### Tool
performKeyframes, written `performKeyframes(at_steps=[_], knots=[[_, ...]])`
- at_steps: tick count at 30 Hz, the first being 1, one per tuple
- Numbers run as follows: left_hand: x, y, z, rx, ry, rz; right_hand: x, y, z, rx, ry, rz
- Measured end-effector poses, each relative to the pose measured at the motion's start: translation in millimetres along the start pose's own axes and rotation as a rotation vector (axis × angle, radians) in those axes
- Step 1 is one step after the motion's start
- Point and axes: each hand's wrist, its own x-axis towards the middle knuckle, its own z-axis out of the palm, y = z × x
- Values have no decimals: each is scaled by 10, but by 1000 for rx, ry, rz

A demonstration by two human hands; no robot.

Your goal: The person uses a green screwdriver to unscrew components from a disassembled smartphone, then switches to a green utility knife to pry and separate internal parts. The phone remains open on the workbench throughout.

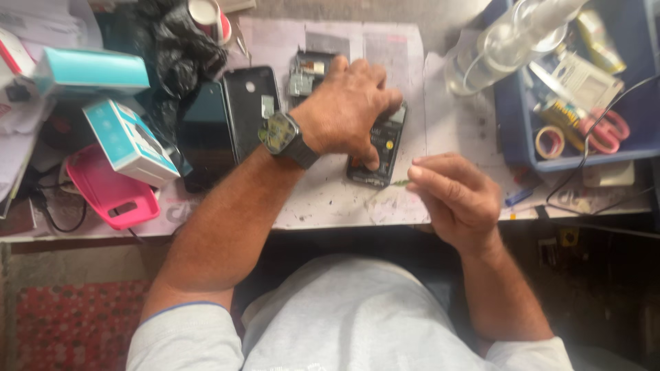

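Right hand [457, 199], nearest the lens: grip pinching a thin green tool [399, 183], tip at the opened phone [379, 148]. Left hand [350, 110], fingers spread, presses that phone flat on the worktop [454, 124]. Black back cover [251, 110] just left; blue bin [522, 130] right.

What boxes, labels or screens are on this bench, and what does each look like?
Teal box: far left, long, plain teal.
White and teal box: below it, tilted, picture on its side.
Smartwatch screen: on the left wrist, square, dark.
Labelled packet: in the blue bin at right, white, flat.
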Motion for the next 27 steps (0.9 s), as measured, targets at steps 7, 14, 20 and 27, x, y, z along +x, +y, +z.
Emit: performKeyframes(at_steps=[7, 14, 20, 27], knots=[[-17, -139, 285, -80, 102, 109, -111, 96, 19, 65, -21, -4], [-88, -97, 502, -164, 55, -28, -235, 198, 89, 92, -34, -3], [-143, -79, 452, -113, -7, -86, -207, 166, 83, 93, -45, -23], [-148, -53, 479, -64, -34, -100, -206, 176, 101, 67, -34, -7]])
